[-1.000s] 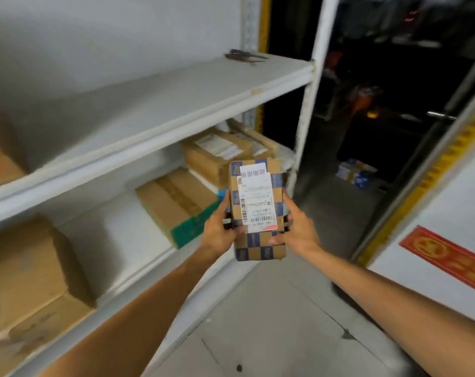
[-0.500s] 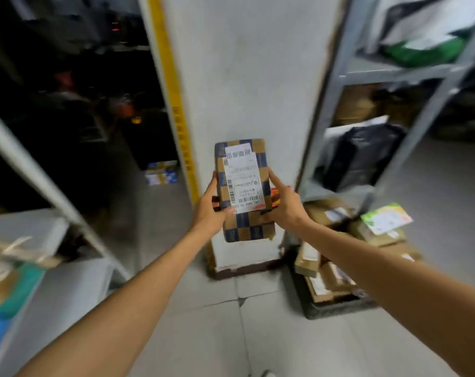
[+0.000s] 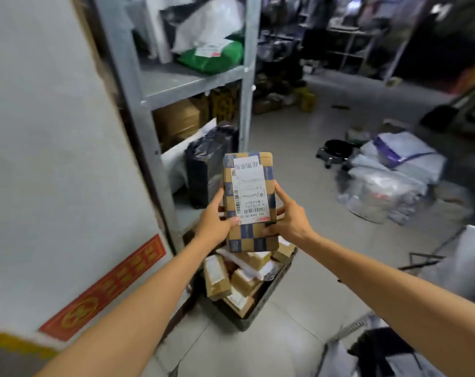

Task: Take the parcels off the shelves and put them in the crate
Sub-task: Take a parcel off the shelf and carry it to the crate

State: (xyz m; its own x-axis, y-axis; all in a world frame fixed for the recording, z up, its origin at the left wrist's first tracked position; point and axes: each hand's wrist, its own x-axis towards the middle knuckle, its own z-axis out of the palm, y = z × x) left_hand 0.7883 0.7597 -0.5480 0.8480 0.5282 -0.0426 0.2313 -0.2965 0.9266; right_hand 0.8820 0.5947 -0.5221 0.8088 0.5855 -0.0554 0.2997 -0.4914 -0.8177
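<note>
The left grip (image 3: pixel 214 223) and the right grip (image 3: pixel 291 223) hold the parcel (image 3: pixel 248 186) upright between them, thumbs curled over its labelled front and fingers round its sides. Just below the grips, the crate (image 3: pixel 259 312) stands on the floor, heaped with boxes. Left of the grips is a shelf (image 3: pixel 181 85), with a black bag (image 3: pixel 209 164) on its lower level.

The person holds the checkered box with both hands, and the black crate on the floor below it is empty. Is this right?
Not quite. In the head view the crate is not empty: several cardboard parcels lie in it. The rest holds: the left hand and the right hand both hold the checkered box.
</note>
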